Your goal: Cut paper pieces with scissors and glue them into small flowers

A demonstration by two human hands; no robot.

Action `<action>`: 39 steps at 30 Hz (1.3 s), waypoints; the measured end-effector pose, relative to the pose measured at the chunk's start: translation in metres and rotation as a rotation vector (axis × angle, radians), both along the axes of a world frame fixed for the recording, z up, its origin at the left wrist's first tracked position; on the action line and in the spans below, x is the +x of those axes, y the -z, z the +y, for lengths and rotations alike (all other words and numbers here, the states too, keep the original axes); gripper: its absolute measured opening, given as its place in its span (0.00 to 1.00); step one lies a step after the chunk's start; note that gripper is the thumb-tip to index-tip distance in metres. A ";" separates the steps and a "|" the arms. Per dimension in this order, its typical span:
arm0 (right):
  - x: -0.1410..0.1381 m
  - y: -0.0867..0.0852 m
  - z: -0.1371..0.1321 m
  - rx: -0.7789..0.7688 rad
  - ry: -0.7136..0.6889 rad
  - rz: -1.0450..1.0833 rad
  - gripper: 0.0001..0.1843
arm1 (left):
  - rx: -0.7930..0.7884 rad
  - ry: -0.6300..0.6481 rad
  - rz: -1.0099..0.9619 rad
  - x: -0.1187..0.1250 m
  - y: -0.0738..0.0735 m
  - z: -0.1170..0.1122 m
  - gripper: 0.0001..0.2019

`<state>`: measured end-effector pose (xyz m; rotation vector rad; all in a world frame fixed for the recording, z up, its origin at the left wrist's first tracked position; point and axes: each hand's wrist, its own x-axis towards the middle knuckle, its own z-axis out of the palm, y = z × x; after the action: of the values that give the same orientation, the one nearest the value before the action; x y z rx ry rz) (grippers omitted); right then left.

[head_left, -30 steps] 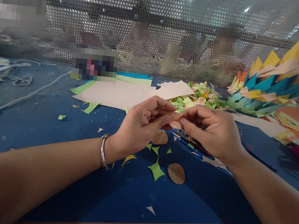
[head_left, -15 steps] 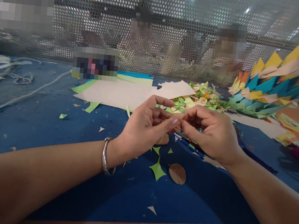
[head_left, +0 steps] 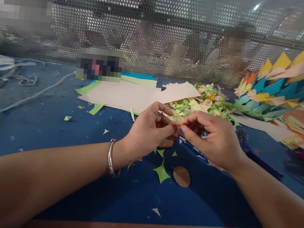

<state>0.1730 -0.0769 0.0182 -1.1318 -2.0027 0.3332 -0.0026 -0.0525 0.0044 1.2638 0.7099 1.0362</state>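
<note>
Between my hands is a small peach-coloured paper piece [head_left: 177, 125], mostly covered by the fingers. My left hand [head_left: 152, 130] pinches its left side between thumb and fingers, and a silver bangle circles that wrist. On the right side, the thumb and fingertips of my right hand [head_left: 211, 136] grip the same piece. Below the hands lie a green star-shaped paper scrap [head_left: 161, 172] and a brown oval disc [head_left: 181, 176] with a wood-like grain. Partly hidden under my left hand is a brown piece [head_left: 166, 143]. A blue pen-like stick [head_left: 195, 150] passes beneath my right hand.
Large pale paper sheets [head_left: 121, 94] and a heap of small folded green and cream paper pieces [head_left: 210, 100] lie behind the hands. At right stands a layered folded-paper form [head_left: 282, 86]. A white cord [head_left: 34, 92] crosses the blue table [head_left: 62, 162]. People sit beyond a perforated metal screen [head_left: 172, 22].
My left fingers have curled lower around the paper piece, and both hands have dipped slightly. The view has shifted a little. Both hands keep their pinch.
</note>
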 end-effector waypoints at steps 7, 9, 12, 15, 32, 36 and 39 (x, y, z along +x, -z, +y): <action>0.001 -0.004 0.000 -0.014 0.003 -0.004 0.07 | 0.141 0.044 0.119 -0.001 0.002 0.004 0.13; 0.002 -0.005 0.001 -0.050 -0.002 0.018 0.06 | 0.183 0.059 0.120 -0.002 0.002 0.003 0.12; 0.005 -0.005 0.001 -0.113 0.001 0.080 0.07 | 0.276 0.098 0.124 -0.006 0.002 0.002 0.11; 0.008 -0.006 0.001 -0.174 0.017 0.139 0.07 | 0.353 0.136 0.137 -0.009 0.001 0.002 0.09; 0.010 -0.009 0.004 -0.322 -0.042 0.176 0.09 | -0.061 0.255 -0.066 -0.005 -0.003 0.006 0.08; 0.010 -0.007 0.004 -0.345 -0.040 0.176 0.10 | -0.034 0.255 -0.054 -0.005 -0.001 0.006 0.09; 0.010 -0.005 0.004 -0.360 -0.032 0.156 0.12 | -0.028 0.253 -0.061 -0.005 0.000 0.006 0.09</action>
<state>0.1830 -0.0729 0.0233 -1.2494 -1.8689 0.7994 -0.0077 -0.0468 0.0040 1.2565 0.5012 0.8512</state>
